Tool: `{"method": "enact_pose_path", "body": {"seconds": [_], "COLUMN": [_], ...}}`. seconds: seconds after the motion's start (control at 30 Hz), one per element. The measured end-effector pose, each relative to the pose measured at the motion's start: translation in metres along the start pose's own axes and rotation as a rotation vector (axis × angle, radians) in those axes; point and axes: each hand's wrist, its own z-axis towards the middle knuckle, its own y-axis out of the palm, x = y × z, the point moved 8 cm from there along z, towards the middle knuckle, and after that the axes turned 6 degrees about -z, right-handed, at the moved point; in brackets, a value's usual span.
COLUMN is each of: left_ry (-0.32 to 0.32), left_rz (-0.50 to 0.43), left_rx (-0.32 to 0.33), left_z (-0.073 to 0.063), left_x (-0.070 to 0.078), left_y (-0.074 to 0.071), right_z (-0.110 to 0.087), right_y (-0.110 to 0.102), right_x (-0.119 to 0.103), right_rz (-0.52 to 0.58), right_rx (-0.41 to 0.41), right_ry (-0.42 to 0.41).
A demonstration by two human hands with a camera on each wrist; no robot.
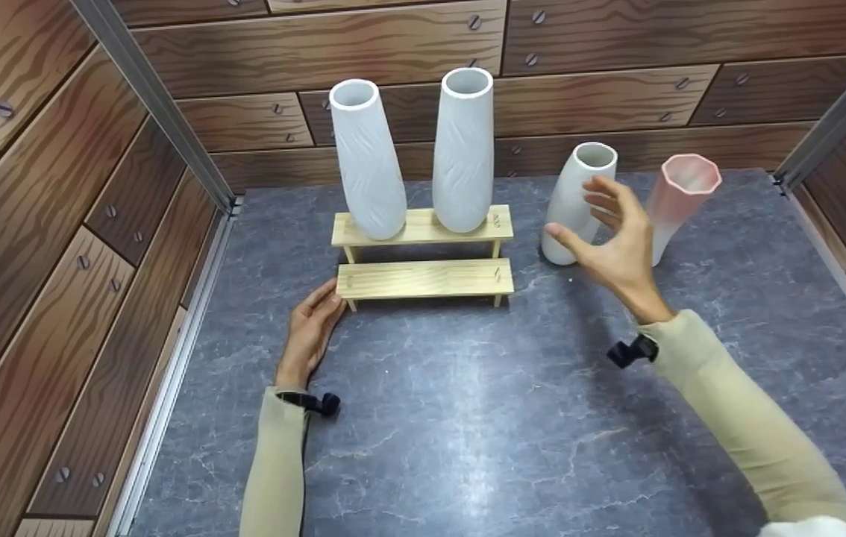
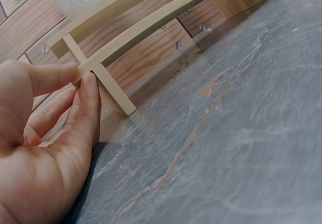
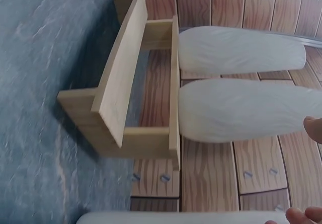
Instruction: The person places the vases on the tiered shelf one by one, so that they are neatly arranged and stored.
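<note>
A two-tier wooden stand [image 1: 423, 279] has two tall white vases on its upper step, a left vase [image 1: 369, 164] and a right vase [image 1: 464, 153]. At the lower step's left end, my left hand [image 1: 309, 328] pinches the board's corner between thumb and fingers, as the left wrist view shows up close. My right hand [image 1: 621, 250] is held up with thumb and fingers spread, in front of a third white vase [image 1: 566, 212] standing on the table. Nothing is in that hand; whether a fingertip touches the vase, I cannot tell. The right wrist view shows the stand [image 3: 118, 73] side-on.
A pink-to-white vase [image 1: 680, 198] with a faceted rim stands right of the third white vase, partly behind my right hand. The grey marbled tabletop [image 1: 423, 418] is bounded by wood-patterned panels [image 1: 602, 97] at the back and both sides, with metal rails [image 1: 169, 388] along the edges.
</note>
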Motion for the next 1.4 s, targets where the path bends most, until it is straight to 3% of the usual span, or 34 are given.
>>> {"method": "enact_pose_path", "body": {"seconds": [0.27, 0.5, 0.83, 1.4], "left_ry": [0.010, 0.017, 0.011, -0.001], "left_rz": [-0.005, -0.027, -0.038, -0.016], "left_rx": [0.003, 0.009, 0.013, 0.010], "left_z": [0.001, 0.003, 0.001, 0.003], "left_x": [0.005, 0.004, 0.002, -0.002], "left_y": [-0.001, -0.003, -0.003, -0.002], "right_z": [0.001, 0.006, 0.016, 0.022], "right_y": [-0.019, -0.022, -0.009, 0.016], "right_x": [0.020, 0.049, 0.126, 0.171], "right_rz": [-0.031, -0.098, -0.163, -0.150], "right_rx": [0.050, 0.073, 0.039, -0.036], "right_ry": [0.009, 0.046, 0.123, 0.214]}}
